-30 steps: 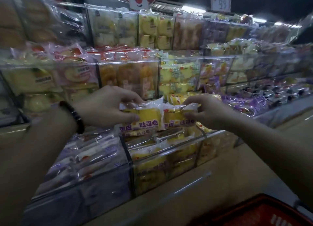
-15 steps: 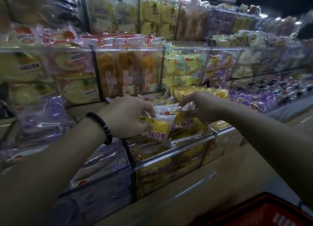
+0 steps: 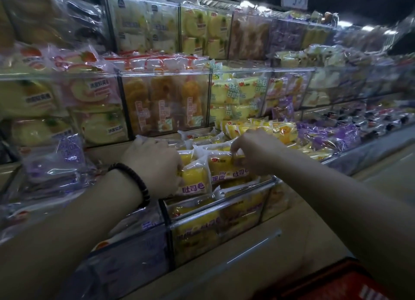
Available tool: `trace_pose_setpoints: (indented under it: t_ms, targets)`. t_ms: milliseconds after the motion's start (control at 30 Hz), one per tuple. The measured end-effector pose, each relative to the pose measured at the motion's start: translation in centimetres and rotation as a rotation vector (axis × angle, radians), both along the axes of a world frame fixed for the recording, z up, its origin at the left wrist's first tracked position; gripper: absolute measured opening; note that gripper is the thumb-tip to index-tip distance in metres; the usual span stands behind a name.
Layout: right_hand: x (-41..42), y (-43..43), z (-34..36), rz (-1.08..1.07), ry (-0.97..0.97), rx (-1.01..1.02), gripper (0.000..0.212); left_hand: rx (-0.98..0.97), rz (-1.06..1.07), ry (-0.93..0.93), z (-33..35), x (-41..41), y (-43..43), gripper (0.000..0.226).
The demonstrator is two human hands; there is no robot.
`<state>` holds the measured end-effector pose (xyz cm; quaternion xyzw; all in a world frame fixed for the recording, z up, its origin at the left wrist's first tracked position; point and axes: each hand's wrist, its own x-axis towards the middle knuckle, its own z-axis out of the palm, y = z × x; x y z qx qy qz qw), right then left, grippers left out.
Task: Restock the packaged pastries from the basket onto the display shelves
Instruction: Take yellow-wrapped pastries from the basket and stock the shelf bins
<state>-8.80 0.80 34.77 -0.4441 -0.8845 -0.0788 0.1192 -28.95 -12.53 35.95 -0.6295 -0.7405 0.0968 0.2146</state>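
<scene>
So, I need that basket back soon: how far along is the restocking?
Done: the front clear bin looks nearly full of yellow packs. In hand: the left hand grips the left pack, the right hand the right pack, both atop that stack. Left: red basket contents out of view, unclear.

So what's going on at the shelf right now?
A person is loading yellow pastry packs into the clear bin on the lowest tier. The left hand grips one yellow pack by its left edge, and the right hand pinches the top of a second pack beside it. Both packs sit at the top of the bin, over more of the same kind, not yet let go. The red basket is at the lower right, its contents out of view.
</scene>
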Motion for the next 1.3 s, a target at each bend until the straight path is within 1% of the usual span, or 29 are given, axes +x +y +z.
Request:
trace_pose_setpoints:
  t_ms: [100,200,300,367,400,467,533,567,633,767,900,1000,1067,1167,1300]
  targets:
    - [0.5,-0.4,-0.1,0.018,0.013,-0.023,0.045,-0.051,0.018,-0.024,0.8,0.3,0.2,0.046]
    - [2.0,-1.1,0.1,0.031,0.142,-0.034,0.050,-0.057,-0.006,-0.018,1.3,0.8,0.0,0.050]
    - [3.7,-2.1,0.2,0.076,0.258,-0.014,0.040,-0.046,-0.003,-0.030,2.1,1.6,-0.2,0.061]
    - [4.8,-3.0,0.2,0.140,0.345,-0.042,0.029,-0.004,-0.029,-0.053,2.9,2.7,-0.3,0.060]
    - [5.4,-3.6,0.2,0.161,0.394,-0.074,0.023,0.020,-0.071,-0.104,3.2,3.5,-0.5,0.055]
    - [6.7,-4.5,0.1,0.189,0.474,-0.192,0.015,0.034,-0.189,-0.288,3.3,5.4,-0.7,0.042]
    - [8.1,-5.6,-0.1,0.241,0.520,-0.374,0.017,-0.016,-0.299,-0.458,2.7,7.8,-0.8,0.034]
    - [8.8,-6.1,-0.3,0.264,0.540,-0.447,0.018,-0.048,-0.346,-0.506,2.2,9.0,-0.6,0.031]
    - [10.2,-6.7,-0.8,0.266,0.570,-0.513,0.017,-0.116,-0.413,-0.581,0.9,11.5,-0.3,0.027]
    - [13.9,-6.7,-3.1,0.183,0.570,-0.569,0.019,-0.265,-0.454,-0.693,-2.9,15.5,1.3,0.018]
    - [18.3,-6.1,-7.9,0.062,0.527,-0.642,0.017,-0.312,-0.538,-0.655,-8.4,19.7,3.8,0.028]
    - [21.5,-5.1,-12.9,-0.050,0.532,-0.700,0.014,-0.454,-0.529,-0.649,-13.2,22.5,6.0,0.033]
    - [23.5,-4.5,-16.5,-0.131,0.504,-0.762,0.014,-0.557,-0.509,-0.658,-16.6,23.8,7.7,0.035]
    - [25.9,-3.4,-22.4,-0.253,0.450,-0.870,0.014,-0.697,-0.500,-0.613,-22.2,25.2,10.2,0.034]
    - [28.4,-1.8,-30.7,-0.404,0.431,-0.973,0.010,-0.804,-0.481,-0.635,-29.2,26.3,13.1,0.032]
